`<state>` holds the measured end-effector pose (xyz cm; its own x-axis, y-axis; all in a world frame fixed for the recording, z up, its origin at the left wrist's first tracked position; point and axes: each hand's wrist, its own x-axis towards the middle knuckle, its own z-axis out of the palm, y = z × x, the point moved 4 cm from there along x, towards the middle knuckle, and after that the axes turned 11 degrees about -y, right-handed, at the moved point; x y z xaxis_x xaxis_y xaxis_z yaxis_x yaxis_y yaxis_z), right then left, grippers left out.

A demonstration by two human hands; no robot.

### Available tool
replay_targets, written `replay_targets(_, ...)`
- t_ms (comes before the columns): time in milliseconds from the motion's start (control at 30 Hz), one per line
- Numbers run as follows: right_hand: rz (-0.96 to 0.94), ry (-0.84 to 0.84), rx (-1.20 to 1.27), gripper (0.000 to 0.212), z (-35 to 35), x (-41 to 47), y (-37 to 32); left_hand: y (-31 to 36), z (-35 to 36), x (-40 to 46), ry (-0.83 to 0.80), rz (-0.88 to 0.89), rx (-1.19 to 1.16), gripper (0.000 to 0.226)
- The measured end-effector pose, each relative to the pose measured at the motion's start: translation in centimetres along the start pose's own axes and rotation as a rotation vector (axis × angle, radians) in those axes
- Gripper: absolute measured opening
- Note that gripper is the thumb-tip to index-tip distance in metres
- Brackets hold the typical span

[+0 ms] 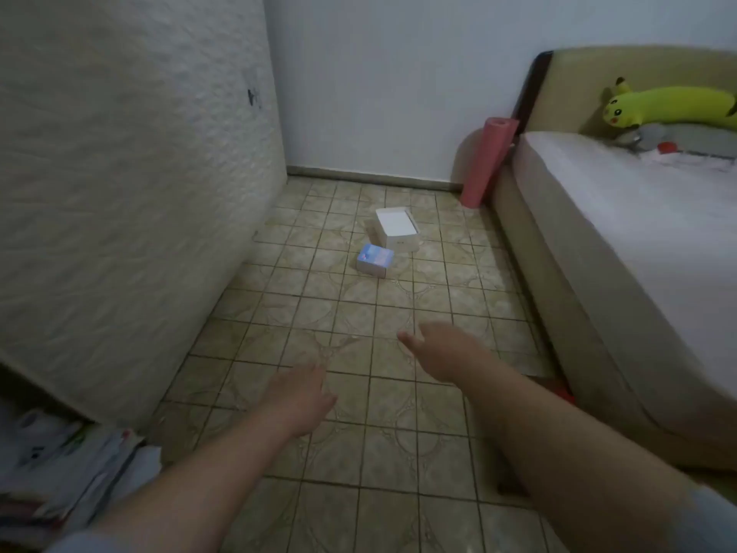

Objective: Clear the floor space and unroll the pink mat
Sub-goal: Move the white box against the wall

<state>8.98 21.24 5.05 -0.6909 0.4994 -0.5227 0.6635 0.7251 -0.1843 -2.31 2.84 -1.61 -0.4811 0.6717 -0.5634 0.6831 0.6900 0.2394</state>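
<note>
The pink mat (488, 163) is rolled up and leans upright in the far corner between the back wall and the bed's headboard. Two boxes lie on the tiled floor (319, 309) in front of it: a white box (397, 228) and, nearer me, a smaller blue-topped box (375, 259). My left hand (300, 397) and my right hand (436, 353) stretch forward over the floor, well short of the boxes. Both hands hold nothing, and their fingers point down and away, blurred.
A bed (622, 249) with a white sheet runs along the right, with a yellow plush toy (670, 109) at its head. A white mattress (131, 185) leans against the left wall. A pile of bags and papers (67, 468) sits at the lower left.
</note>
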Motion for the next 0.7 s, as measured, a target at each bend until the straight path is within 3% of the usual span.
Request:
replay_targets(133, -0.02, 0.069, -0.028, 0.076, -5.1, 4.1, -1.5, -1.5, 2.1, 1.0, -0.09, -0.041, -0.03, 0.061)
replay_targets(333, -0.14, 0.122, -0.125, 0.047, -10.5, 11.8, -4.9, -4.8, 0.6, 6.3, -0.191, -0.077, -0.023, 0.063)
replay_targets(500, -0.067, 0.084, -0.022, 0.063, -10.9, 19.2, -6.1, -8.0, -9.5, 14.1, -0.079, -0.077, -0.032, 0.057)
replay_targets(600, -0.061, -0.003, -0.065, 0.052, -9.3, 22.8, -6.6, -9.4, -16.7, 18.7, -0.02, -0.072, -0.071, 0.058)
replay_targets(700, 0.016, -0.066, -0.027, 0.059, -7.7, 26.1, -6.4, -10.1, -24.0, 23.3, 0.063, -0.048, -0.084, 0.057)
